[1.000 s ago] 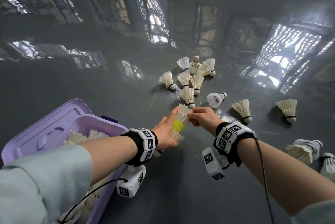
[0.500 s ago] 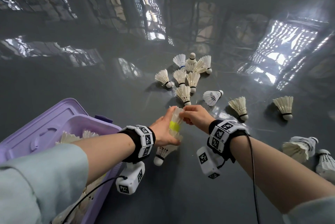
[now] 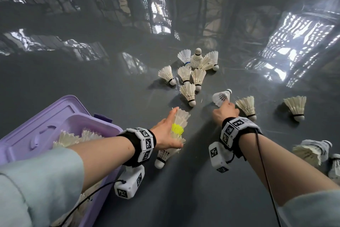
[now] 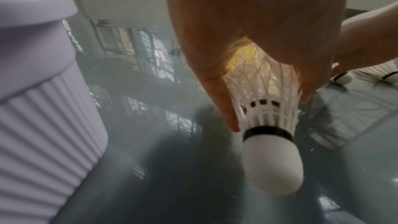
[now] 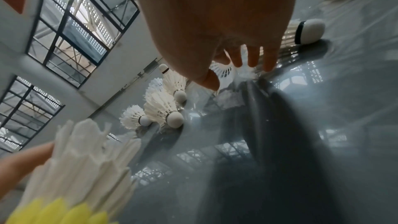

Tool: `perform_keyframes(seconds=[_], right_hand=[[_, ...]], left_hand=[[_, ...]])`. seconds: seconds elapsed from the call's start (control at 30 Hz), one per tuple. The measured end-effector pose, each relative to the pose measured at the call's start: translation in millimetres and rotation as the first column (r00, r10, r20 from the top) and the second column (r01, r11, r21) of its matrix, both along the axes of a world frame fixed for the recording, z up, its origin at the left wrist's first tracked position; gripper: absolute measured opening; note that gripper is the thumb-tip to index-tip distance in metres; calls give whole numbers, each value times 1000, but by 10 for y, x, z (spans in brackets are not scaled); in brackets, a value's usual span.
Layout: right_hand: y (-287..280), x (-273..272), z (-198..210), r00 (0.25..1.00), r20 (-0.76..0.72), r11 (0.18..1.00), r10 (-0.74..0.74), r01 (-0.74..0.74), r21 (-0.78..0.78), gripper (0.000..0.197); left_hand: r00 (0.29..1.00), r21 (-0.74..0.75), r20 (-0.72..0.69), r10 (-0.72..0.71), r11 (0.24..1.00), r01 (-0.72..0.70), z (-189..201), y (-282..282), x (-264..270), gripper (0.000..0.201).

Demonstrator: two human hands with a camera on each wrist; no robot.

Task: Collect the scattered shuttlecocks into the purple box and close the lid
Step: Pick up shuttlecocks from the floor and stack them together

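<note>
My left hand (image 3: 168, 131) grips a nested stack of shuttlecocks (image 3: 179, 125), white feathers with a yellow one in the middle; its white cork (image 4: 272, 164) points down just above the floor. My right hand (image 3: 225, 110) reaches out with fairly straight fingers (image 5: 252, 57), its fingertips at the skirt of a white mesh shuttlecock (image 3: 221, 96) lying on the floor. The purple box (image 3: 46, 116) stands at the lower left, lid open, with several shuttlecocks inside. In the left wrist view its ribbed wall (image 4: 43, 100) is close to the stack.
A cluster of feather shuttlecocks (image 3: 191, 74) lies beyond the hands on the glossy grey floor. Others lie to the right (image 3: 247, 105), (image 3: 296, 106) and at the right edge (image 3: 312, 150). My left forearm crosses over the box's near corner.
My right hand has left the stack and moved right and forward to the white mesh shuttlecock. My left hand still holds the stack, a little lower.
</note>
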State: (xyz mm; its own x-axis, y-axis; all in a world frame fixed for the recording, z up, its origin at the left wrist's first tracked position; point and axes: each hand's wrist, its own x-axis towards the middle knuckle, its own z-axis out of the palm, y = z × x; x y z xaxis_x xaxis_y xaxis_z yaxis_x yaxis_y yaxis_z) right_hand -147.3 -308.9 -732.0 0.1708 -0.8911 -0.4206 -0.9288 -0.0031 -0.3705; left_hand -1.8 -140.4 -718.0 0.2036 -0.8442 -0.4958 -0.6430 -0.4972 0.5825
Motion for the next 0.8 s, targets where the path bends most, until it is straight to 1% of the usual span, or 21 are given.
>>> perform_keyframes(seconds=[0.1,0.17,0.23,0.3,0.37,0.43,0.5,0.57,0.7,0.8], right_hand=[[38,-74,-43,999,43,986,19,-12,-168,39],[69,-93,-14,987,161,961,4,41,-272,30],[115,-88,71,955,296,943,-16,113,-314,21],[170,-47,160,900,436,946,-7,147,-288,21],[241,3,218,826,564,959,0,161,-235,21],[300,59,233,779,627,977,-33,158,-146,17],[363,121,239,751,657,988,-70,145,-60,13],[401,173,234,735,672,989,-88,146,-30,13],[442,262,265,722,687,994,-81,106,6,11],[455,285,276,726,684,997,-70,25,75,16]], left_hand=[[1000,-9,11,-14,1000,14,22,1,2,118],[999,-15,19,-25,1000,26,39,-13,-9,118],[999,-19,18,-38,999,38,61,-22,-33,119],[999,-12,20,-43,999,43,67,-18,-58,119],[998,-8,31,-59,998,59,72,2,-87,120],[996,-2,43,-79,997,79,73,30,-103,121],[995,-5,53,-89,996,90,91,65,-97,122],[994,-8,59,-89,996,90,118,81,-76,122],[995,-18,73,-75,997,76,157,135,-1,123],[992,-9,89,-84,996,86,163,166,25,123]])
